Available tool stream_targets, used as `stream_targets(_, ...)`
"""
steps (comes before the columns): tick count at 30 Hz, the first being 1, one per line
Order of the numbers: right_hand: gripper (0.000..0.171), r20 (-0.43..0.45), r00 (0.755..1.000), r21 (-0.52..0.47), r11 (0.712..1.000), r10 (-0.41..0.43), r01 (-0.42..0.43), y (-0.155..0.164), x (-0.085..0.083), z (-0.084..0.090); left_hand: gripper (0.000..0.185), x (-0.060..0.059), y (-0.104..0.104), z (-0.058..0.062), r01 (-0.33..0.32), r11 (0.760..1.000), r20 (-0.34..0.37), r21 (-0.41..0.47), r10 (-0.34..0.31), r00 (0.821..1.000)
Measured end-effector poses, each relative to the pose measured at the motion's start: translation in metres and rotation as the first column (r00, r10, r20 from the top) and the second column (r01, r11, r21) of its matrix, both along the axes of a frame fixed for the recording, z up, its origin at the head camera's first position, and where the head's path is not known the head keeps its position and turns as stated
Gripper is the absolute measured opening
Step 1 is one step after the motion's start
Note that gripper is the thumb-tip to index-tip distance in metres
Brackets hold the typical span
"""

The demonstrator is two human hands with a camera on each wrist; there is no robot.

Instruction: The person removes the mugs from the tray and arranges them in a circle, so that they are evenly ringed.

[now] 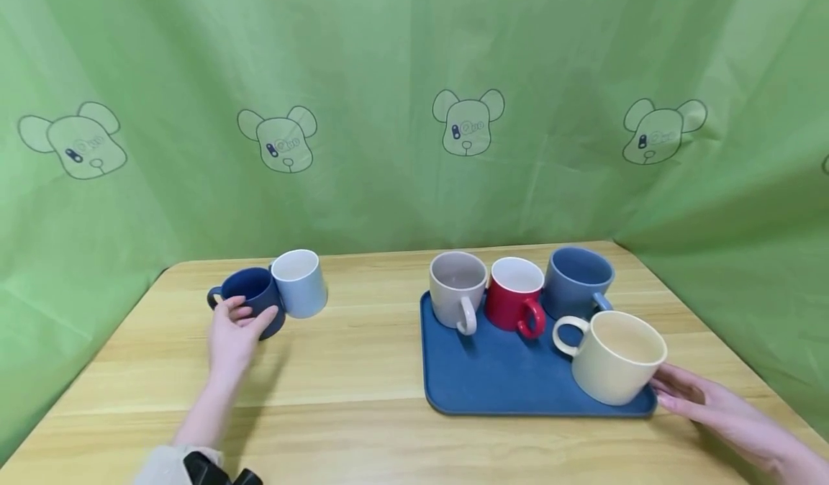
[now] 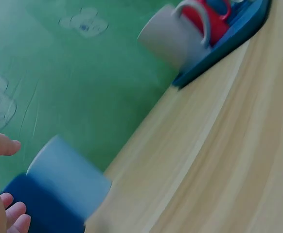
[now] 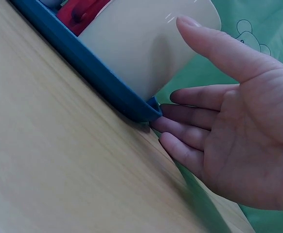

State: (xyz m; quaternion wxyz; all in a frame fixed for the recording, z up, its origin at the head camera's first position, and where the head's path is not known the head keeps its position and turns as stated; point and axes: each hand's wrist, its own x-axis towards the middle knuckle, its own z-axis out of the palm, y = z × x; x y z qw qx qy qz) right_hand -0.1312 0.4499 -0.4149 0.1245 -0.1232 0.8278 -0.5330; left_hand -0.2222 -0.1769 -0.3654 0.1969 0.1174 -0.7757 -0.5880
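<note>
A dark blue mug (image 1: 262, 292) stands at the left of the table, its handle pointing left. My left hand (image 1: 234, 330) is right at its near side, thumb and fingers spread apart and loosely bent; in the left wrist view several fingertips (image 2: 16, 211) overlap the mug. Close against it on the right is a light blue mug (image 1: 303, 287) with a white inside. Over on the right, my right hand (image 1: 719, 406) lies beside a large cream mug (image 1: 609, 366), fingers extended, fingertips at the corner of a blue tray (image 1: 492, 377) that bears this mug.
Along the tray's back stand a pale grey mug (image 1: 448, 294), a red mug (image 1: 505, 305) and a grey-blue mug (image 1: 570, 287), handles toward me. A green curtain (image 1: 388, 111) with bear outlines hangs behind the wooden table (image 1: 363, 370) and down both sides.
</note>
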Motion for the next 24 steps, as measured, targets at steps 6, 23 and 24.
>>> stream_targets(6,0.058,-0.043,0.999,0.021,1.0,0.003,-0.002,-0.005,0.0,0.001,0.055,0.008,0.03,0.016,0.129,0.992,-0.026,-0.016,-0.129,0.991)
stream_targets(23,0.058,-0.042,0.999,0.007,1.0,0.002,-0.002,-0.003,0.002,0.002,0.039,0.019,0.133,0.04,0.511,0.859,-0.138,0.045,-0.501,0.854)
stream_targets(24,0.058,-0.051,0.999,0.008,1.0,0.0,0.001,-0.003,0.002,0.001,0.04,0.02,0.139,0.04,0.53,0.847,-0.134,0.047,-0.521,0.843)
